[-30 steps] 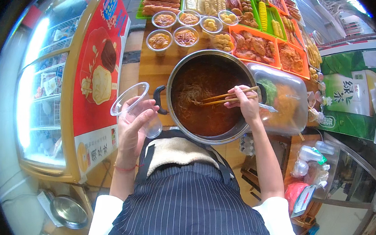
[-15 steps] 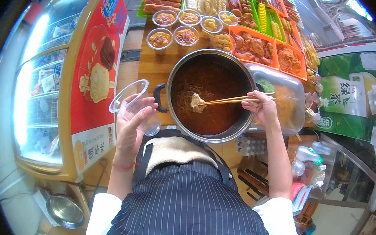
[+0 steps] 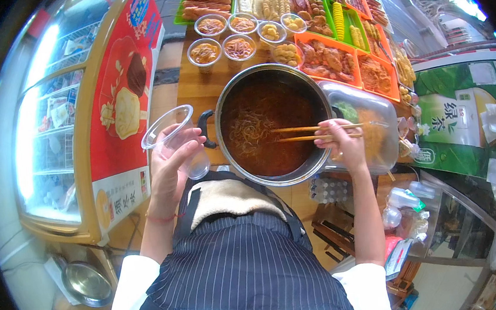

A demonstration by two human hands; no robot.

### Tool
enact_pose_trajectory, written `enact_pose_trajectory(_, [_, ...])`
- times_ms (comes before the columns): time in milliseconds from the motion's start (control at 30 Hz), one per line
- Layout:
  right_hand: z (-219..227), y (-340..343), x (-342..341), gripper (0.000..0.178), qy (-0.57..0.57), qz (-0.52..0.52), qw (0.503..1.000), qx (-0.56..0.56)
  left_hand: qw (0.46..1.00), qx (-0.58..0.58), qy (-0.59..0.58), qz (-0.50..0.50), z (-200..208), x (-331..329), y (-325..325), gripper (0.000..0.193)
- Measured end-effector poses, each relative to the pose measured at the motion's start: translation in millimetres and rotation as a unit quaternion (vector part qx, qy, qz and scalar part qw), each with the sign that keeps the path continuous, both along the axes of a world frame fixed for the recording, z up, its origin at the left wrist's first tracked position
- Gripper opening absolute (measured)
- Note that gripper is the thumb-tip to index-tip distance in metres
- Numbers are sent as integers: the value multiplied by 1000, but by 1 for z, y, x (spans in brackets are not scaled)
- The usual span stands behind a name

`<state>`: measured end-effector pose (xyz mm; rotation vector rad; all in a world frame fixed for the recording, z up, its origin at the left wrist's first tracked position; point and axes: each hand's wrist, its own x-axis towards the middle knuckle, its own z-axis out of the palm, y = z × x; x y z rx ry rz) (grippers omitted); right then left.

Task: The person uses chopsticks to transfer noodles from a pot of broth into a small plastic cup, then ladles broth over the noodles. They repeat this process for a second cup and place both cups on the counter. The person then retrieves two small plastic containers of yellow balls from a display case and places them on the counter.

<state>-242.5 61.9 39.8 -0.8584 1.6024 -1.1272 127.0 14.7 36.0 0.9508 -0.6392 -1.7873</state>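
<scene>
My left hand (image 3: 171, 159) is closed around a clear plastic cup (image 3: 166, 128), tilted and with nothing visible inside, just left of the pot's black handle. A big steel pot (image 3: 229, 158) of reddish-brown broth stands in front of me. Thin pale noodles (image 3: 249, 126) float in a clump in the pot's left half. My right hand (image 3: 339, 138) grips a pair of wooden chopsticks (image 3: 299, 134) over the pot's right rim. Their tips are spread slightly apart and reach into the broth beside the noodles, with no food between them.
Several filled cups (image 3: 205, 52) stand behind the pot. Orange trays (image 3: 360, 65) of meat and skewers sit at the back right. A clear lidded container (image 3: 387, 113) touches the pot's right side. A glass-door fridge (image 3: 116, 116) stands left; a green box (image 3: 462, 112) is at right.
The pale lump that the chopsticks held over the pot is gone from between them. The chopstick tips have opened and sit lower in the broth. My left hand keeps the cup nearly still.
</scene>
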Motion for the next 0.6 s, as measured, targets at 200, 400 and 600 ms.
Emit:
enact_pose_trajectory(200, [-6, 5, 45, 34, 139, 103, 984, 35, 1000, 5, 19, 6, 0, 0, 0, 58])
enact_pose_trajectory(400, [-6, -8, 30, 24, 142, 26, 986, -77, 1000, -9, 3, -1, -2, 2, 2, 56])
enact_pose_trajectory(600, [-60, -42, 32, 24, 87, 22, 992, -84, 1000, -12, 0, -17, -1, -3, 7, 62])
